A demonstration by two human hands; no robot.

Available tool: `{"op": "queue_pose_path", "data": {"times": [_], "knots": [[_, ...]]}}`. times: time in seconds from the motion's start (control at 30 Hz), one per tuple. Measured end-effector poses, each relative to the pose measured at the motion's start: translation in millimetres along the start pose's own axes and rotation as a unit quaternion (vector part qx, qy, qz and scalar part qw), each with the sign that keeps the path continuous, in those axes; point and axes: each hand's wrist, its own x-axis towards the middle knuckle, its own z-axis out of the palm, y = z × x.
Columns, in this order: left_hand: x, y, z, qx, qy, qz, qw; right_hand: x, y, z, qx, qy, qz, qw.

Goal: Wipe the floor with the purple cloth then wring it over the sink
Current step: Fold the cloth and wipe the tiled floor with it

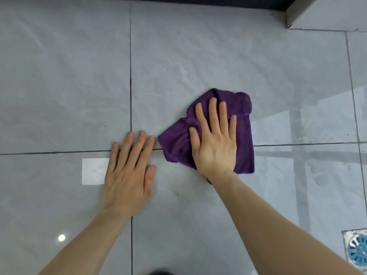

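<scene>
So nearest the camera you've got two bare forearms coming up from the bottom edge of the floor (59, 76), which is glossy grey tile with dark grout lines. Over at the bottom right corner there's a floor drain (357, 251), metal frame with a blue grate, partly cut off by the edge.

A bit further out, the left hand (129, 175) is flat on the bare tile, palm down, fingers stretched out and slightly apart, not holding anything. Its fingertips sit right over the horizontal grout line. There's a bright square reflection on the tile just to the left of it.

Just beside it, the right hand (215, 143) is pressed palm down on the purple cloth (243, 139), fingers spread flat, not gripping it at all, just pinning it to the floor. The cloth lies rumpled and roughly folded near the middle of the floor, straddling that same horizontal grout line, close to the left hand's fingertips but not touching them.

Farthest out, a dark strip runs along the top edge, and a pale cabinet corner (292, 16) sits at the top right corner.
</scene>
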Motion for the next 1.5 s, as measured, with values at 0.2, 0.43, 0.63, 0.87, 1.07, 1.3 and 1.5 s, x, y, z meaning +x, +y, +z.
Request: {"op": "queue_pose_path", "data": {"times": [0.2,0.43,0.63,0.87,1.07,1.3,1.5], "knots": [[1,-1,0,-0.021,-0.003,-0.001,1.000,35,2,5,0.065,0.054,0.000,0.996],[1,-1,0,-0.031,0.007,0.002,0.999,10,0,-29,0.269,0.106,0.107,0.951],[-1,-1,0,-0.042,0.017,-0.002,0.999,-78,-15,-57,0.361,-0.002,0.142,0.922],[-1,-4,1,-0.056,0.025,0.005,0.998,-145,-29,-25,0.231,-0.034,-0.117,0.965],[0,-2,2,-0.067,0.032,0.001,0.997,-123,-10,-1,0.072,-0.094,-0.243,0.963],[0,-1,4,-0.063,0.031,-0.023,0.997,-36,-19,-1,0.038,-0.061,-0.213,0.974],[1,-1,3,-0.065,0.028,-0.022,0.997,25,-32,-4,-0.011,-0.021,-0.254,0.967]]}}
